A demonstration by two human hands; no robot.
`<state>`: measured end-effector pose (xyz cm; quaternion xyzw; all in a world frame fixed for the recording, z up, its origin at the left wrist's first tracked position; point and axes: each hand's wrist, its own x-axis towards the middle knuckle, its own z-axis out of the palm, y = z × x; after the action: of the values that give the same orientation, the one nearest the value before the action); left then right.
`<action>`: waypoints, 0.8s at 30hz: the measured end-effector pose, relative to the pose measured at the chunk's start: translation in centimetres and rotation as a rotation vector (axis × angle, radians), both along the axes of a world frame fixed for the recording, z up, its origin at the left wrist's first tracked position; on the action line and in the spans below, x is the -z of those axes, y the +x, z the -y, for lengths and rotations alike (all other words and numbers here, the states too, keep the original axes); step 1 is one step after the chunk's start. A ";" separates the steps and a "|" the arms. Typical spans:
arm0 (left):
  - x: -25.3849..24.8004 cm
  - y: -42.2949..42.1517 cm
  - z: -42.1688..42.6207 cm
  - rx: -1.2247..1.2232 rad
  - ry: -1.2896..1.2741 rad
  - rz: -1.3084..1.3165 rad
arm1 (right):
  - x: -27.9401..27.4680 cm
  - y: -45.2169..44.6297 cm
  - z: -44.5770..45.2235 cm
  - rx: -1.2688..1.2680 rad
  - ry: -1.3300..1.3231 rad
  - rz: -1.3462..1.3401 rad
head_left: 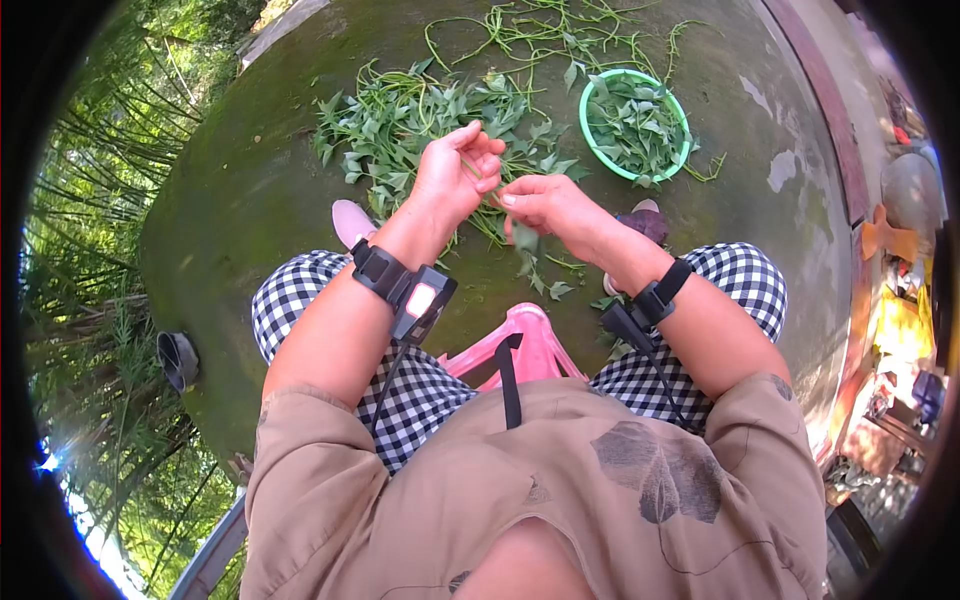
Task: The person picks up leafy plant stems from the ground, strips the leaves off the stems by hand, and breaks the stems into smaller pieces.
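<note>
Right hand [553,207] pinches a leafy stem [528,248] above the ground [230,230]; left hand [460,172] curls close by, its grip hard to tell; the stem slants down rightward between the hands, leaves hanging toward the person; beyond, a leaf pile [385,125] lies partly hidden by the left hand; a green basket [584,115] of leaves sits nearer the ground's right edge; vines [540,38] sprawl toward the far edge.
</note>
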<state>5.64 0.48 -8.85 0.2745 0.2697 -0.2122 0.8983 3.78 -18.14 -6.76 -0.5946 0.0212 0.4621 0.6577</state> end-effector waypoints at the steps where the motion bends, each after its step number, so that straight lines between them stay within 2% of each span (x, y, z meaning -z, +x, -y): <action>1: 0.1 0.2 -0.1 -0.023 0.015 -0.016 | -0.2 0.2 0.0 -0.002 0.010 0.031; 2: 0.8 0.3 -0.5 0.003 0.055 0.025 | -0.5 0.7 0.2 -0.004 0.018 0.061; 5: -3.1 -0.1 0.1 -0.069 0.434 -0.019 | -1.3 2.1 0.8 0.008 -0.039 0.123; 7: -3.2 0.4 -1.4 -0.059 0.752 0.017 | -0.7 3.2 1.8 0.024 -0.092 0.216; 9: -3.1 0.5 -2.5 -0.131 0.905 -0.051 | -1.1 4.0 2.8 0.065 -0.122 0.283; 12: -0.9 -0.7 -3.0 0.239 1.035 0.005 | -0.9 5.2 3.9 0.078 -0.252 0.427; 13: 0.5 -1.1 -2.5 0.301 1.001 0.020 | -0.9 5.5 4.2 0.058 -0.326 0.485; 15: 2.8 -3.0 -0.9 0.612 1.150 0.359 | -1.1 5.9 4.6 0.013 -0.462 0.634; 17: -1.4 -3.9 2.3 0.860 1.422 0.271 | -1.7 6.0 4.6 -0.034 -0.578 0.822; 20: -3.2 -4.8 2.3 0.900 1.845 0.657 | -3.3 6.1 4.4 -0.215 -0.766 0.899; 23: -1.9 -3.2 1.1 0.791 1.920 0.635 | -3.3 5.7 4.3 -0.289 -0.803 0.962; 24: -1.9 -3.1 0.9 0.645 1.988 0.725 | -3.4 5.5 4.2 -0.303 -0.802 0.992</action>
<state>2.56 -0.46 -6.97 0.9771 -0.0434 -0.0320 0.2059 9.32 -22.32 -3.37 -0.9326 -0.1980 0.1769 0.2445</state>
